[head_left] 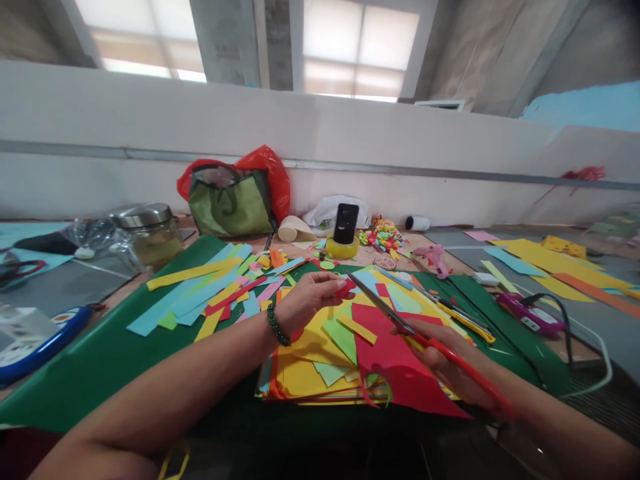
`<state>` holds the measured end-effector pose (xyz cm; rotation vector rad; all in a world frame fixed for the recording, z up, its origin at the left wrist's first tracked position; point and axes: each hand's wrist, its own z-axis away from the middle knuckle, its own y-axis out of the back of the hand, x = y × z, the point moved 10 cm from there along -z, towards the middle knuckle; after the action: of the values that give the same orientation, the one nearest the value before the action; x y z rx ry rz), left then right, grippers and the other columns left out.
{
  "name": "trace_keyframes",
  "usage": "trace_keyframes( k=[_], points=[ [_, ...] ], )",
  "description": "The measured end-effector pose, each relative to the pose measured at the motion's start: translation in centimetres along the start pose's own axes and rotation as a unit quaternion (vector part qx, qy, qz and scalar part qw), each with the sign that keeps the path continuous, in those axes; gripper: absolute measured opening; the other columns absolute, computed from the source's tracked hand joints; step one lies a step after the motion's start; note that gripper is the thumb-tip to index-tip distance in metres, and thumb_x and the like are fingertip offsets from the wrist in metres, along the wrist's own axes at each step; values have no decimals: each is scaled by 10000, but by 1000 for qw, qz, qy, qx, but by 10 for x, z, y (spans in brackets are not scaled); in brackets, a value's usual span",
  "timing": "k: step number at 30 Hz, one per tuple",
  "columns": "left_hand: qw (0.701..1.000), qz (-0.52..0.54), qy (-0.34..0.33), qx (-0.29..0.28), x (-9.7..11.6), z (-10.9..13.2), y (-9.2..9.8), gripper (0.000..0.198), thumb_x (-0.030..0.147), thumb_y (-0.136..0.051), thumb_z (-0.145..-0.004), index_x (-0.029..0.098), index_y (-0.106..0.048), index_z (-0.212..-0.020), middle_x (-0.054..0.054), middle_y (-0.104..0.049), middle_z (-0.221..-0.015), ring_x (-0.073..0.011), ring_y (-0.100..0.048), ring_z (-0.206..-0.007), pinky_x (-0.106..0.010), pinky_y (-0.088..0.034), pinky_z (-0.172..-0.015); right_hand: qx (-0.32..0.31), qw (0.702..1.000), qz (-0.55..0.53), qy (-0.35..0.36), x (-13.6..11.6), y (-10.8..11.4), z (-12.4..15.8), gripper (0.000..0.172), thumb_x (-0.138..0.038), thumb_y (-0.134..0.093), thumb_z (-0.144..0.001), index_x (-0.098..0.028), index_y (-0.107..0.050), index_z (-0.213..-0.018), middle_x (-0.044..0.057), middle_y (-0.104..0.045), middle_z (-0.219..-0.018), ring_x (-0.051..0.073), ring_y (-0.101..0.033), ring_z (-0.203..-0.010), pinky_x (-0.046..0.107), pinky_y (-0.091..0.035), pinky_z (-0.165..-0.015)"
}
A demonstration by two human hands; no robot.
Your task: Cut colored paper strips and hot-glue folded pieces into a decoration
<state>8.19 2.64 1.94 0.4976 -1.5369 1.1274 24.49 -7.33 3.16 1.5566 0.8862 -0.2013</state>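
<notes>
"Bare forearms enter from the lower edge: left forearm (150,403), right forearm (565,427). State the condition of each hand."

"Left hand (313,293): closed in a pinch, thumb against fingers, on a small piece of bright red paper (345,288). Right hand (445,353): wrapped around the red handles of long, metal-bladed scissors (383,307)."

"Give the position of the red piece relative to each hand."

"It sits at the fingertips of the left hand, on their right side, above the paper-strewn, green-covered bench (100,360). From the right hand, it lies forward and to the left. Nearer hand: left."

"Specify the long axis of the scissors."

"Diagonal: handles near and right, points far and left. The axis runs toward the red piece; the points stand just beside its upper right edge. Contact cannot be determined. Nor can the piece's own long axis, since fingers cover part of it."

"Which relation governs?"

"By judgement, blade points to paper edge. Fingers lie close to the points, so alignment is critical."

"Identify the item beneath the blades."

"Large, flat red paper sheet (380,360) with a curved cutout, resting on stacked yellow sheets (295,373)."
</notes>
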Motion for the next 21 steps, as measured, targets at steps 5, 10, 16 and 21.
trace_keyframes(
  k=[5,10,16,21],
  points=[
    [999,2,-12,53,18,-11,27,112,157,-764,-746,134,-654,-744,-35,-723,-758,-119,-699,-665,-180,-517,-599,-23,991,115,-65,17,25,2,641,-672,-501,-820,-199,-643,-1229,110,-735,-990,299,-691,-826,379,-542,-691],
    [990,24,-29,134,47,-24,73,27,111,-657,-827,133,-658,-811,-34,-728,-771,-79,-660,-568,-146,-533,-532,-44,947,302,-102,37,42,-3,374,-311,-596,-797,-282,-688,-1158,123,-738,-1065,346,-708,-868,412,-528,-690],
    [988,20,8,151,45,-26,80,190,271,-638,-876,134,-619,-746,-43,-701,-686,-64,-587,-463,-134,-473,-424,-151,911,357,-140,75,23,-13,516,-191,-510,-817,-175,-560,-1330,160,-698,-1145,299,-686,-1001,360,-524,-768],
    [996,-23,27,76,34,-25,56,273,354,-691,-820,125,-607,-700,-23,-637,-630,-44,-517,-448,-127,-389,-397,-210,895,368,-138,73,19,-19,597,-96,-556,-719,-182,-593,-1309,149,-700,-1092,300,-693,-951,344,-513,-707]
  ],
)
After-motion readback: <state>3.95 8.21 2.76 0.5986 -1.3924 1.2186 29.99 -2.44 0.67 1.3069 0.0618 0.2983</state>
